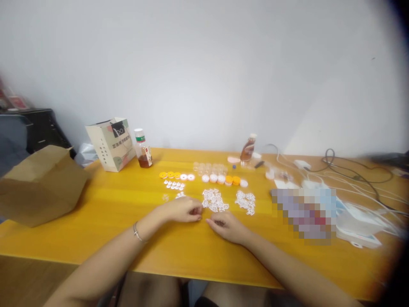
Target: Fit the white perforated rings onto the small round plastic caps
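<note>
My left hand [185, 209] rests on the yellow table, its fingers loosely curled and nothing visible in them. My right hand [229, 227] lies just right of it, also curled, with no object showing. A small gap separates the two hands. Just beyond them is a pile of small white flat pieces [214, 200], with a second similar pile [245, 201] to the right. Small white round parts [174, 185] lie in rows behind my left hand. Farther back are a row of orange and white discs [174, 175], a row of orange and white caps [228, 180], and clear round containers [210, 169].
At the left stand a brown paper bag [41, 183], a printed gift bag [111, 145] and a bottle of dark liquid [143, 149]. Another brown bottle [248, 148] is at the back. Cables [354, 177], plastic packaging [358, 217] and a pixelated item [303, 215] cover the right side.
</note>
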`<state>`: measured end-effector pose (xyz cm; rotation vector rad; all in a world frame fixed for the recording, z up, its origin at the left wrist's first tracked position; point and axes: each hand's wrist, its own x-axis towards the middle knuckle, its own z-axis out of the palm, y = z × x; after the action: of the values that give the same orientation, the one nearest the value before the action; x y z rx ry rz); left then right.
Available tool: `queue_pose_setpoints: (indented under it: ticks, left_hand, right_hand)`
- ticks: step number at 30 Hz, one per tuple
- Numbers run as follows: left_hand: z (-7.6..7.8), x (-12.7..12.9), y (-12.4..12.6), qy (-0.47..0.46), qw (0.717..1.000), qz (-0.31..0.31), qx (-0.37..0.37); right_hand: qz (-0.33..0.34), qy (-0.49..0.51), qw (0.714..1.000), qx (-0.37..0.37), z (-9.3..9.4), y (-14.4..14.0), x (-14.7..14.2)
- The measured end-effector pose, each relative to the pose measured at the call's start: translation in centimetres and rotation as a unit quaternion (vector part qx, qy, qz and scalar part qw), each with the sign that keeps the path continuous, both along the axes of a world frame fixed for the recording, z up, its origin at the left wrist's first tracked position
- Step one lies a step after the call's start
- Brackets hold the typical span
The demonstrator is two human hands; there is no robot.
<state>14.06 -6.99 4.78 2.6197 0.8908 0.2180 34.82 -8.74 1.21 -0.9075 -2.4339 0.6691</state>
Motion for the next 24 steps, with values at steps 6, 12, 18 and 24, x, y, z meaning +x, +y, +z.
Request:
queue_pose_setpoints:
  ticks: [6,12,18,24]
  left_hand:
    - [0.1,-0.9,1.1,-0.071,0.993,0.069,0.058]
    - [-0.7,-6.4,6.2,-0.15,0.888,0.376,0.22]
    - [-2.3,-11.2,8.8,-0.103,0.863,0.47,0.156]
    - [-2.9,-11.5,9.1,-0.08,0.868,0.476,0.12]
  right_hand:
    - [-0.004,0.002,1.0,-0.012,0.0,0.0,0.0]
    - [-0.009,0.01,0.999,-0.031,0.3,0.1,0.1]
    - [-0.01,0.009,0.999,-0.039,0.4,0.1,0.1]
    - [-0.013,0.012,0.999,-0.045,0.5,0.0,0.0]
